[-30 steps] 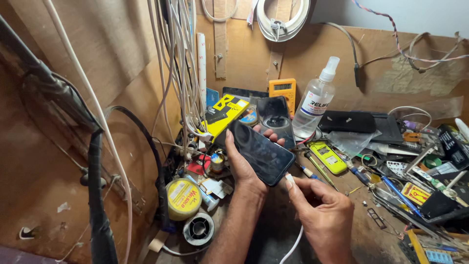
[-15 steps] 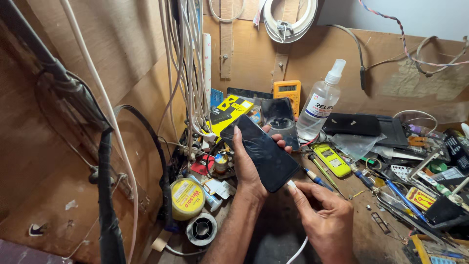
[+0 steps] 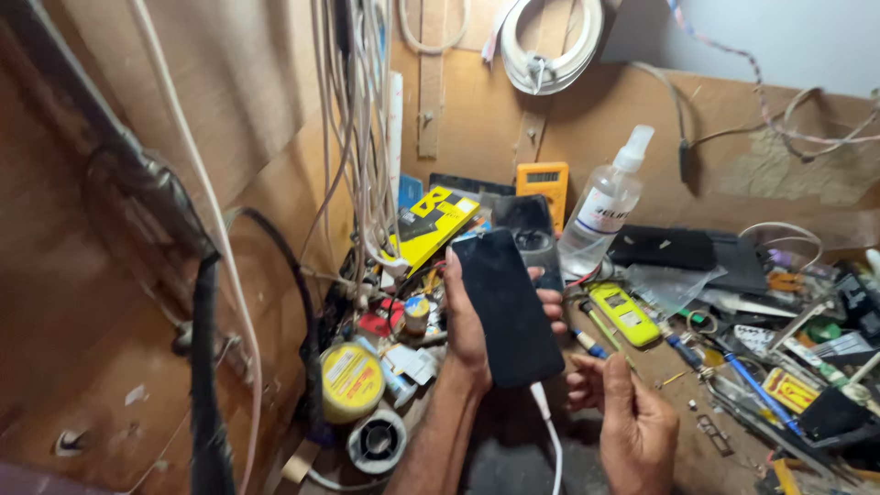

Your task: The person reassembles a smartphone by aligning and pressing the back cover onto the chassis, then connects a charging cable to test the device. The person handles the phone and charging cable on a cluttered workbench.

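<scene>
My left hand (image 3: 467, 321) grips a black smartphone (image 3: 506, 307) with a dark screen, held upright and tilted, thumb on its left edge and fingertips showing at its right edge. A white cable (image 3: 547, 431) runs from the phone's bottom edge down toward me. My right hand (image 3: 623, 417) hovers just right of the phone's lower corner, fingers loosely curled and holding nothing that I can see, close to the cable's plug.
The cluttered bench holds a clear spray bottle (image 3: 605, 202), an orange multimeter (image 3: 543, 183), a yellow box (image 3: 431, 225), a yellow tin (image 3: 351, 380), a solder spool (image 3: 377, 442), a yellow-green tester (image 3: 623, 313) and scattered tools at right. Wires hang down the wooden wall at left.
The phone has tilted more upright in my left hand. The white cable now hangs from its bottom edge, and my right hand has drawn slightly away from it.
</scene>
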Motion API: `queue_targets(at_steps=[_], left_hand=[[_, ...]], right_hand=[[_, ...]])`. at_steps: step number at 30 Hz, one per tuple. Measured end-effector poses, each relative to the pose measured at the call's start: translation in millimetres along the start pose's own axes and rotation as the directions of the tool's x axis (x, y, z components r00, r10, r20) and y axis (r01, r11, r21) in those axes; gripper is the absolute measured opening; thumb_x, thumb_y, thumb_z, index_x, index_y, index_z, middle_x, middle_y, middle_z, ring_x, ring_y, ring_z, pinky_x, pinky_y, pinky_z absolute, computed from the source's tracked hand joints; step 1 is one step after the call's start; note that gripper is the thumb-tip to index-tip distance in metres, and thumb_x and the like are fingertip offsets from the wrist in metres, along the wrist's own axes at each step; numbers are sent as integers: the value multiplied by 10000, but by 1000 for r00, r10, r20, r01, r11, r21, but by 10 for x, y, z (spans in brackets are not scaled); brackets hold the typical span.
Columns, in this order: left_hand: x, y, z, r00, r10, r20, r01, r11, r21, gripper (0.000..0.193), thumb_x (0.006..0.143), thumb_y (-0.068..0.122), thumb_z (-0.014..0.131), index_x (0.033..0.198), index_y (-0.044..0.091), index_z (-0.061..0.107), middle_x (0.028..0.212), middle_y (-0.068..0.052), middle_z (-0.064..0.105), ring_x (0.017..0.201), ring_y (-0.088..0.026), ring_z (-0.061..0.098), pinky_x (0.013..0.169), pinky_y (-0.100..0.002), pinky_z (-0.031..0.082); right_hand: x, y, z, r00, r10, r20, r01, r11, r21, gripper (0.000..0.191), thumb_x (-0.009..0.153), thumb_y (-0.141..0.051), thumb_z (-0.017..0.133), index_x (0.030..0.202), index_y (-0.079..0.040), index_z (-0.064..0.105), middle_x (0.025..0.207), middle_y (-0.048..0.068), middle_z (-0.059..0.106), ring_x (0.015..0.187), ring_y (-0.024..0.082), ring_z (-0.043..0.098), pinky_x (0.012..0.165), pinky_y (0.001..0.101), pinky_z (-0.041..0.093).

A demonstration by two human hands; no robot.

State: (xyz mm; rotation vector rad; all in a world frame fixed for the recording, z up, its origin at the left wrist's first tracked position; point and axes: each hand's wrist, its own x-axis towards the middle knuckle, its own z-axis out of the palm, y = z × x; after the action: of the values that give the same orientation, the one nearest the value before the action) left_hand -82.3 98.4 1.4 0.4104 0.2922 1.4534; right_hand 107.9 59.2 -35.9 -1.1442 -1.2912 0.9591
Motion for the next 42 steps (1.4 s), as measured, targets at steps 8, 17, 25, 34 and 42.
queue_targets(at_steps=[8,17,25,34,42], left_hand=[[-44,30,-50,1000,-20,-9,21,993,112,1211,809,967,239,1285,-101,555,956,-233,713,839,-302,731,789,-453,635],[-36,-17,-118,999,-48,25,45,991,127,1199,811,969,248,1254,-98,570,964,-228,709,826,-294,733,768,-452,642],[-8,-37,-189,997,-73,32,70,992,102,1187,803,972,275,1243,-90,571,974,-233,709,834,-296,735,773,-461,642],[-10,-33,-171,997,-66,36,61,991,118,1180,826,963,264,1236,-101,568,966,-241,706,821,-297,735,760,-465,641],[-22,-33,-163,996,-73,50,67,991,115,1170,837,959,269,1252,-94,566,972,-237,710,827,-295,736,767,-467,639]], right_hand=[[-33,93,71,999,45,9,-45,997,65,590,1046,-410,465,1083,103,754,838,161,763,702,200,712,640,336,598],[-37,228,99,993,109,-42,-104,988,110,599,1041,-411,500,1068,129,756,860,202,765,701,223,707,616,359,592],[-6,270,103,992,125,-17,-121,979,167,594,1045,-395,502,1064,150,738,893,219,771,690,239,701,600,366,586],[-50,155,133,987,154,-37,-147,979,145,588,1046,-384,499,1064,152,740,889,222,771,688,235,696,609,366,582],[-58,139,135,989,147,-36,-140,979,149,585,1039,-385,504,1057,152,735,859,223,767,689,237,706,605,368,588]])
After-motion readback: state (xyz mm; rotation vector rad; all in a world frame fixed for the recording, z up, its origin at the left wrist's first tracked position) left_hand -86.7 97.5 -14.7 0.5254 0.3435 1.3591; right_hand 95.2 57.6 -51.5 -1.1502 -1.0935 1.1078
